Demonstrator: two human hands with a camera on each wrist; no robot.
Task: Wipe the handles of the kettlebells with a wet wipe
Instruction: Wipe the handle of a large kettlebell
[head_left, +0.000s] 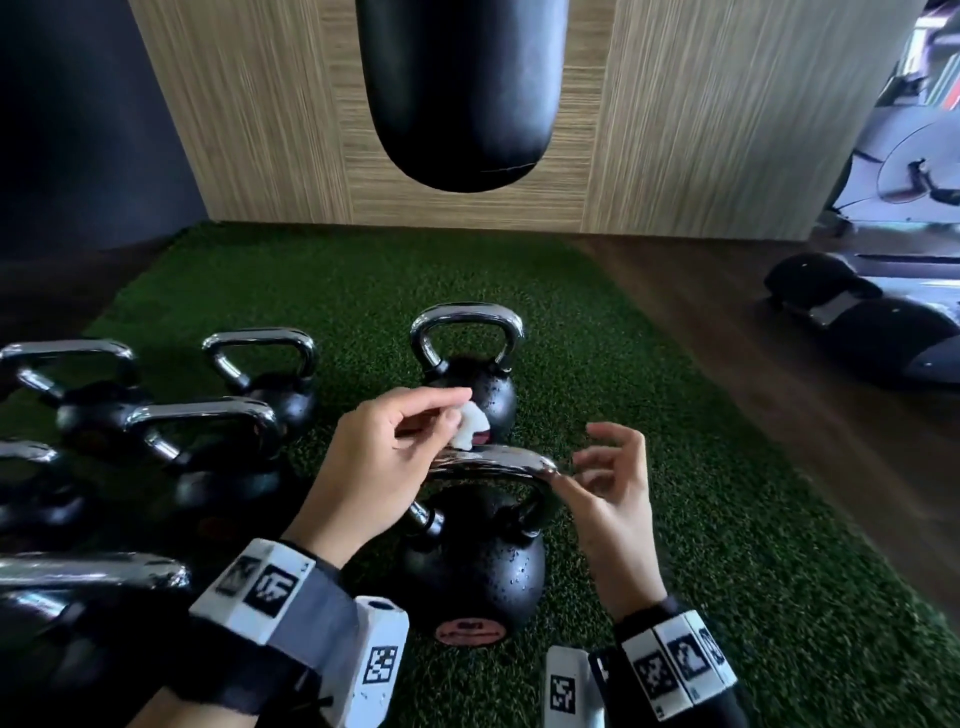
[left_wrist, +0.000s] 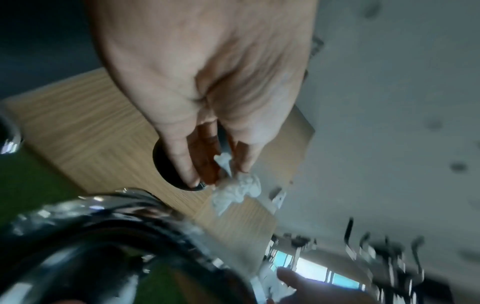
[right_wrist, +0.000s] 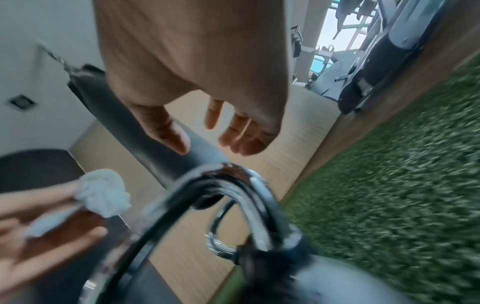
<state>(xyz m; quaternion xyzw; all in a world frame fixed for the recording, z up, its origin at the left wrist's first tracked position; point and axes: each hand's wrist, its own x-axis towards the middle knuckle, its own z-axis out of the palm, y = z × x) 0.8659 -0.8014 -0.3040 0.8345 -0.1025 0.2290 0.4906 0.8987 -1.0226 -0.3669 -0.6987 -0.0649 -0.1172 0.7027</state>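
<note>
Two bare hands hovered at the nearest black kettlebell (head_left: 475, 566) on green turf (head_left: 727, 519). Left hand (head_left: 384, 462) pinched a crumpled white wet wipe (head_left: 470, 426) just above its curved chrome handle (head_left: 493, 464); right hand (head_left: 608, 499), loosely spread and empty, perhaps touched the handle's right end.

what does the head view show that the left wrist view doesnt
Only the head view shows the whole layout: the other kettlebells standing on the green turf, the far kettlebell, and the right hand hovering open beside the handle. Only the left wrist view shows the fingers from below, pinching the wipe. Both show the left hand holding the crumpled wet wipe just above the near kettlebell's chrome handle, and the hanging punching bag.
</note>
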